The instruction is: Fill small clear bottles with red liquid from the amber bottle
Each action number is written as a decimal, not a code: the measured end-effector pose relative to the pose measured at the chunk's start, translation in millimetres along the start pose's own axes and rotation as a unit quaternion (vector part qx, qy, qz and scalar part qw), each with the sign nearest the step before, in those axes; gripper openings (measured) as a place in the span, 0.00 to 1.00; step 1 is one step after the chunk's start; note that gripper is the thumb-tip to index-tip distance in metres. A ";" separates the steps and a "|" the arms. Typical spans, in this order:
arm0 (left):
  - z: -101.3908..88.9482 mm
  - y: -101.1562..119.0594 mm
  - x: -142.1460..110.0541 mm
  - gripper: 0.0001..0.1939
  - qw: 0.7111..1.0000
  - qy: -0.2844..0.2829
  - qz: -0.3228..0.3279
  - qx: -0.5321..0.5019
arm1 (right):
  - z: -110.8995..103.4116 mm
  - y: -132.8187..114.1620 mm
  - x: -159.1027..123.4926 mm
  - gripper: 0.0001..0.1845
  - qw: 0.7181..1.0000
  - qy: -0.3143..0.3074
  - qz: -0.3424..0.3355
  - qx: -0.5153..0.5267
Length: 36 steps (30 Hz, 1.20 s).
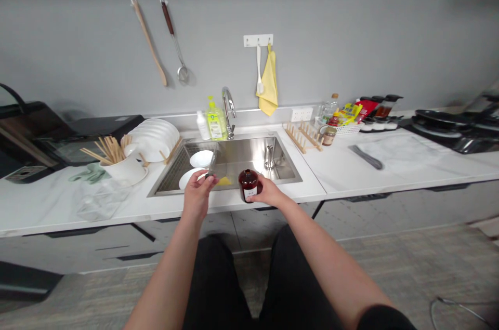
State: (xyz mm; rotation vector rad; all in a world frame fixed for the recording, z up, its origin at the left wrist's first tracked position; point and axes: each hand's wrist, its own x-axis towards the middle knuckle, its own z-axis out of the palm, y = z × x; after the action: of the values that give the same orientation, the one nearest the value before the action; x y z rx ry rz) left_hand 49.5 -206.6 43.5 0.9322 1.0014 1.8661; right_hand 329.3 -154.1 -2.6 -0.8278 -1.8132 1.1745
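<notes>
Amber-brown glass sits in the right hand (271, 194), whose fingers close around the side of a white-labelled bottle (248, 185) at the front rim of the stainless steel sink (253, 156). The left hand (197, 196) is curled firmly around a slim metal utensil (212, 162), held upright over the basin; its blurred shape makes the exact kind hard to tell. Just beyond that hand, two white dishes (201, 158) lie in the sink, with a yellow sponge (224, 181) nearby. Green dish soap (216, 121) stands beside the chrome faucet (228, 111) behind the basin, and a wooden plate rack (303, 137) sits on the counter to the right.
</notes>
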 end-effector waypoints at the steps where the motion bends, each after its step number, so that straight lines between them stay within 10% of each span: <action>1: -18.6 2.3 2.8 0.30 1.000 0.024 0.000 0.020 | -0.1 -0.4 -0.4 0.50 1.000 0.003 0.005 -0.001; 6: -132.2 36.5 28.8 0.24 0.964 0.122 0.012 0.234 | 0.2 -0.3 -1.2 0.48 1.000 0.006 0.025 0.003; 12: -233.8 78.8 64.8 0.23 0.661 0.122 -0.014 0.741 | 2.0 -3.8 -1.1 0.50 0.999 -0.002 0.026 0.031; 15: -248.1 77.5 74.8 0.29 0.605 0.093 -0.060 0.788 | 2.7 -6.5 -1.6 0.50 0.999 0.001 0.031 0.037; 27: -261.0 54.7 91.6 0.32 0.608 0.141 -0.038 0.780 | 1.0 -8.2 -2.5 0.49 0.999 -0.002 0.037 0.018; 36: -261.5 43.1 26.8 0.34 0.737 0.327 0.073 0.586 | 2.4 -0.5 -2.2 0.49 1.000 0.000 0.012 0.014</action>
State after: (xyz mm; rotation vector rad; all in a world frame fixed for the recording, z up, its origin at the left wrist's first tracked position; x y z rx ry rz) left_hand -200.1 -274.0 -20.6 0.9938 2.7939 1.5561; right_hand 328.1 -157.1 -3.3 -0.8348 -1.7882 1.2128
